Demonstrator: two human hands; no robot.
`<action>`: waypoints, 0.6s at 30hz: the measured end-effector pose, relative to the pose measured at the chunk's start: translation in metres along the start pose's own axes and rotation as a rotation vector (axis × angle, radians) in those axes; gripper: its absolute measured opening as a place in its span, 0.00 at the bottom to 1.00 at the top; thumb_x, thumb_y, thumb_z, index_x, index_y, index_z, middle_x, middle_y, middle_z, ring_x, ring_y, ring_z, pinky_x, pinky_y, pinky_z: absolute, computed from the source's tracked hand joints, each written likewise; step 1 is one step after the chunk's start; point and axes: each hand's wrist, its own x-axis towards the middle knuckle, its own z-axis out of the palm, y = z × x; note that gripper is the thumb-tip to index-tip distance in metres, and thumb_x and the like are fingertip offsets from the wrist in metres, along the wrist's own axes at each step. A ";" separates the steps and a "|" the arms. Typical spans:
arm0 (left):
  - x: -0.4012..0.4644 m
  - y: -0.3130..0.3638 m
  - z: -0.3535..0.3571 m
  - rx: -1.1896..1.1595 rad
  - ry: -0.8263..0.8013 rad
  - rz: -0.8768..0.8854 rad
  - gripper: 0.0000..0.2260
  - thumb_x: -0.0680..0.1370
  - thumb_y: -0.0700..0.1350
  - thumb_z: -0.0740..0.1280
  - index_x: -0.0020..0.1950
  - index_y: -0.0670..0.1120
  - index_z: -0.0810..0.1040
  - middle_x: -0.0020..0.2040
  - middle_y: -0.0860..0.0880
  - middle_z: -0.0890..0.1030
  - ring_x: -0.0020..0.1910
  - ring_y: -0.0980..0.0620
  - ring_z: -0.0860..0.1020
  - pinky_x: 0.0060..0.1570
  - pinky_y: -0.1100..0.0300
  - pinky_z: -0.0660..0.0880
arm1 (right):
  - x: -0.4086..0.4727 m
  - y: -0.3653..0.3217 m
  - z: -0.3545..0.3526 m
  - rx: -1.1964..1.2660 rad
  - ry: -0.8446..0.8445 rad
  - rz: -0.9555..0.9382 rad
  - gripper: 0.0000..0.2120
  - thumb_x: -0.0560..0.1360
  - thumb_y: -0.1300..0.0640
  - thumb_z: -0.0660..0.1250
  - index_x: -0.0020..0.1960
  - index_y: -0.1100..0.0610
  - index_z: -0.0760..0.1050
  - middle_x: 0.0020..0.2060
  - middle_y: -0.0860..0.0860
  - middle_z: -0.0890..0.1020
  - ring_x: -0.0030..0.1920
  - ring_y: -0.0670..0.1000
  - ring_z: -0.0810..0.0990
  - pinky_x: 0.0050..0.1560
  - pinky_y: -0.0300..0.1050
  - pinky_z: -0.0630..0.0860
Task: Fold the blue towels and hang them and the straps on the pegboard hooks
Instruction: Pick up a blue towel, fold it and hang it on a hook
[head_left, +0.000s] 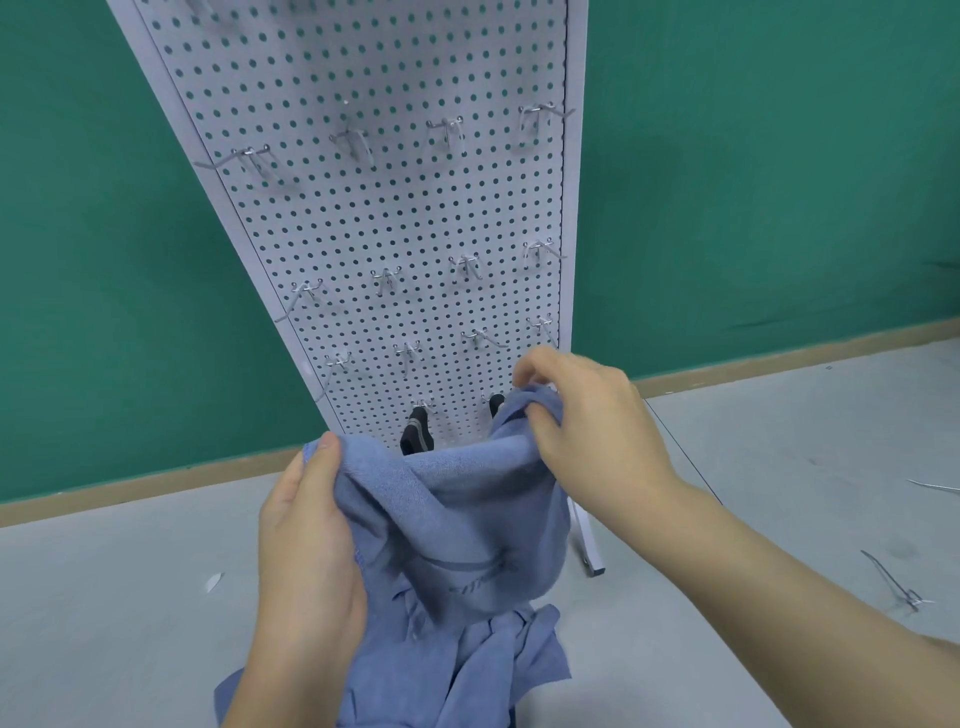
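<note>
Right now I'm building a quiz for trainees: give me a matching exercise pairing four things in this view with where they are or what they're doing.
1. blue towel
2. black strap
3. loose metal hook
4. left hand

a. lying on the floor, right of the pegboard
b. gripping the towel's left edge
c. hanging on a bottom pegboard hook
d. held up between both hands

Pairs: 1-d, 2-c, 3-a, 4-b

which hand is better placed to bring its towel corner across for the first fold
Right, probably. The right hand pinches the blue towel at its raised far edge, free to swing over; the left hand grips the near edge lower down, serving as anchor.
</note>
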 end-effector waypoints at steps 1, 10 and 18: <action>0.000 0.000 0.001 0.005 -0.004 -0.006 0.09 0.85 0.48 0.63 0.48 0.47 0.78 0.41 0.50 0.82 0.43 0.55 0.82 0.46 0.58 0.77 | 0.001 0.000 0.000 0.021 0.018 -0.010 0.13 0.73 0.67 0.65 0.49 0.50 0.80 0.42 0.45 0.81 0.45 0.54 0.78 0.44 0.52 0.76; -0.006 -0.028 0.002 0.393 -0.292 -0.110 0.16 0.83 0.50 0.67 0.46 0.37 0.79 0.44 0.33 0.83 0.44 0.45 0.77 0.50 0.46 0.73 | 0.001 0.002 0.006 0.113 -0.152 0.115 0.09 0.73 0.64 0.68 0.43 0.51 0.83 0.40 0.44 0.85 0.38 0.45 0.79 0.42 0.47 0.79; 0.009 -0.025 -0.009 0.406 -0.130 -0.108 0.12 0.86 0.40 0.61 0.56 0.44 0.84 0.51 0.43 0.88 0.55 0.44 0.85 0.60 0.44 0.79 | 0.007 0.012 0.001 -0.049 -0.182 0.246 0.06 0.75 0.58 0.69 0.40 0.52 0.80 0.38 0.48 0.83 0.39 0.54 0.79 0.40 0.46 0.77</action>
